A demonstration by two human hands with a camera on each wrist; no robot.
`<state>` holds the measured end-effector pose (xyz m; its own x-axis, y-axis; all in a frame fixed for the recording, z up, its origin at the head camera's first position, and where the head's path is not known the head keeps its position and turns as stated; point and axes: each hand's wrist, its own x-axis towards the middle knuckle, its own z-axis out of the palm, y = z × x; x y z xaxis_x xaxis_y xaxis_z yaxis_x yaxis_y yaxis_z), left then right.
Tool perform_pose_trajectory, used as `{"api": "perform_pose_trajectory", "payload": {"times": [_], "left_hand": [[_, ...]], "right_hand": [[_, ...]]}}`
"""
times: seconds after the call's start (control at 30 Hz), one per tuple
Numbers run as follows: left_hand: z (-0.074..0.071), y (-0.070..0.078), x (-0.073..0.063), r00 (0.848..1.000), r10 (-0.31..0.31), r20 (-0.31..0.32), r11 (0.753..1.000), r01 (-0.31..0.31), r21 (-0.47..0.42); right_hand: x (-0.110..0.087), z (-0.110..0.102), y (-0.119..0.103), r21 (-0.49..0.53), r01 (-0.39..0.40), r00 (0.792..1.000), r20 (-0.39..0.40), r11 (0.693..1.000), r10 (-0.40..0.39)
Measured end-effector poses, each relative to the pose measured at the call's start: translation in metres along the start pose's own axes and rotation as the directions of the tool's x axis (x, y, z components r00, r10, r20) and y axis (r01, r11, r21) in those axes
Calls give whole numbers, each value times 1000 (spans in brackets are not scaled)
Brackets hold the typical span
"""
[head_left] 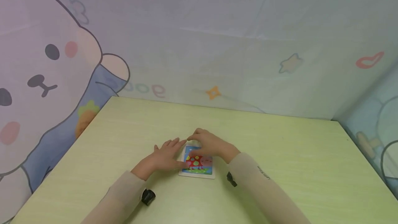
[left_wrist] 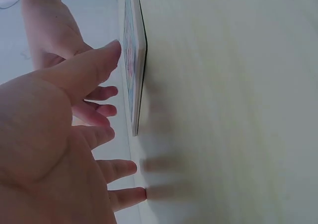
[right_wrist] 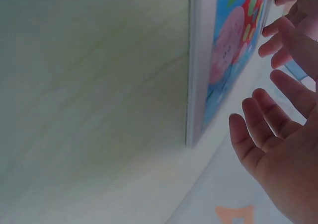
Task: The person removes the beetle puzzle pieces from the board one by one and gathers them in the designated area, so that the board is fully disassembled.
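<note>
A small square picture board (head_left: 200, 166) lies flat on the table, showing a red spotted ladybug with a pink face on blue and green, with a pale rim. My left hand (head_left: 164, 157) is over its left edge, fingers spread and fairly straight, thumb reaching over the picture. From the far right, my right hand (head_left: 212, 144) arches over the upper part with loosely bent fingers. In the right wrist view, the fingers of the right hand (right_wrist: 276, 129) stand apart from the board (right_wrist: 231, 50), gripping nothing. The two hands' fingertips come close together at the board's far left corner.
The pale yellow-green table (head_left: 280, 158) stretches out on both sides. Behind it hangs a printed cloth (head_left: 236, 44) with a large cartoon bear at left. A dark cable (head_left: 384, 161) loops at the right edge. Small black devices (head_left: 148, 196) sit at both wrists.
</note>
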<state>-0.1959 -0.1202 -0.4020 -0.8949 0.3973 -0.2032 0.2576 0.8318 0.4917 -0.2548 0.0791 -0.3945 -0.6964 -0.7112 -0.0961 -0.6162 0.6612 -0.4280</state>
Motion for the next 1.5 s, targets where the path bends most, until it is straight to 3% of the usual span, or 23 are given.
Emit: {"api": "perform_pose_trajectory", "payload": {"times": [0.2, 0.67, 0.97, 1.5], "left_hand": [[0, 0, 0, 1000, 1, 18, 999, -2, 46], [2, -1, 5, 998, -15, 60, 989, 6, 149], [3, -2, 5, 999, -13, 51, 990, 6, 142], [1, -1, 5, 997, -25, 71, 988, 14, 155]], "right_hand": [[4, 6, 2, 83, -43, 999, 35, 996, 40], [10, 13, -2, 136, -111, 994, 25, 985, 109], [17, 14, -6, 147, -167, 986, 4, 975, 169], [20, 15, -10, 212, -198, 980, 17, 957, 199]]}}
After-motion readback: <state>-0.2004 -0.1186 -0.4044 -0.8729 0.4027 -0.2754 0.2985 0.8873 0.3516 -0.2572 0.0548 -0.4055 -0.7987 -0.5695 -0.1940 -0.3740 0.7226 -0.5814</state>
